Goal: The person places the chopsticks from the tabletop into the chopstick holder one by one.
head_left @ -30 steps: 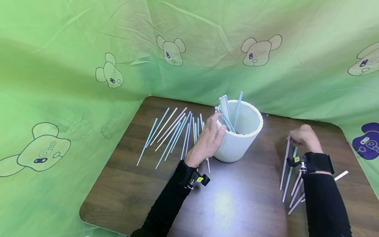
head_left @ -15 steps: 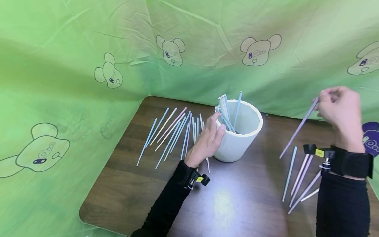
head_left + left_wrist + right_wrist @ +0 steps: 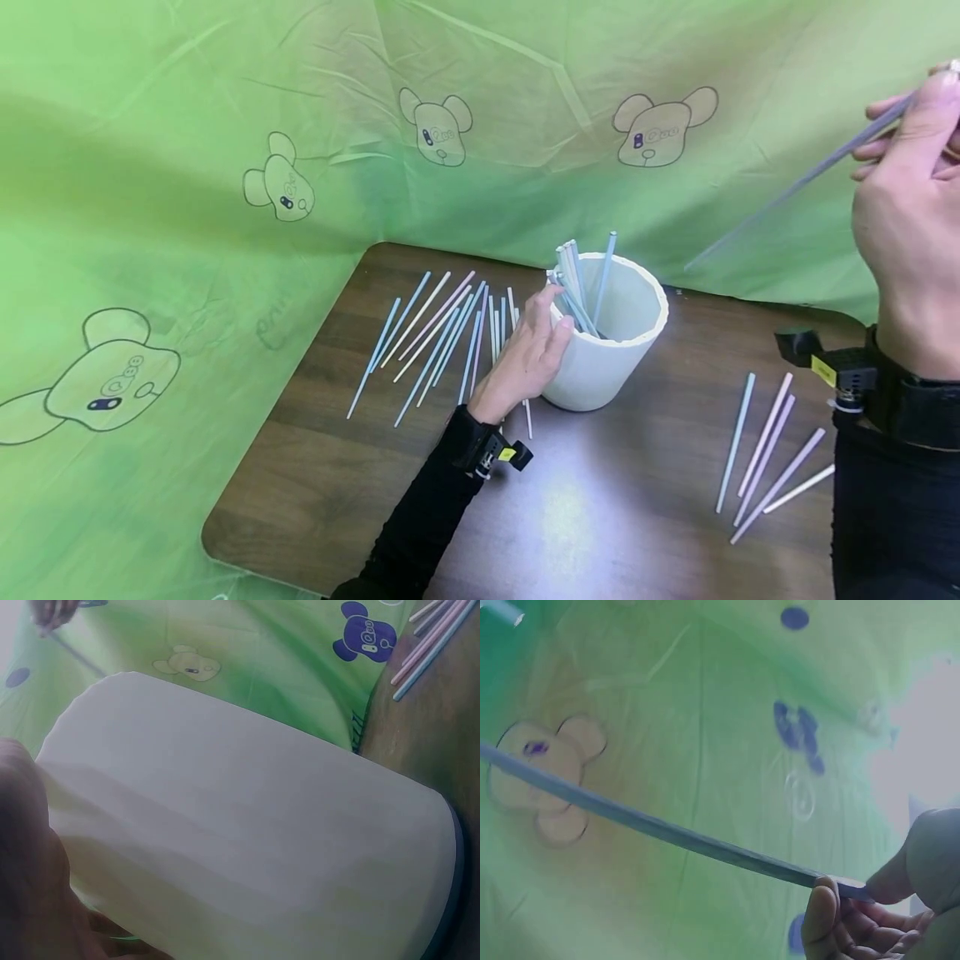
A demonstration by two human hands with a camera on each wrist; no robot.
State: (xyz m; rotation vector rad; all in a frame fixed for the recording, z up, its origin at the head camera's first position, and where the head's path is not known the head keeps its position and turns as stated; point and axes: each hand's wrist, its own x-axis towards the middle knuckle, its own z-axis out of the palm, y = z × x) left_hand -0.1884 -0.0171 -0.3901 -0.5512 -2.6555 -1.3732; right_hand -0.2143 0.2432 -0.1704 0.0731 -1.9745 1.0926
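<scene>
A white bucket with a ragged rim stands on the table, several blue and pale sticks leaning inside it. At its left side, my left hand grips the rim, the thumb on the outer wall; the left wrist view is mostly filled by the bucket's wall. Up at the right, well above the table, my right hand pinches a thin purple stick near one end. The stick slants down to the left, and the right wrist view shows the thumb and fingertips on its end.
Many blue, white and pink sticks lie spread left of the bucket, partly behind the left forearm. Several more sticks lie at the table's right. A green printed curtain hangs behind the dark wooden table.
My right hand has picked up the purple stick from the right-hand group and raised it up and to the right. The left hand stays on the bucket.
</scene>
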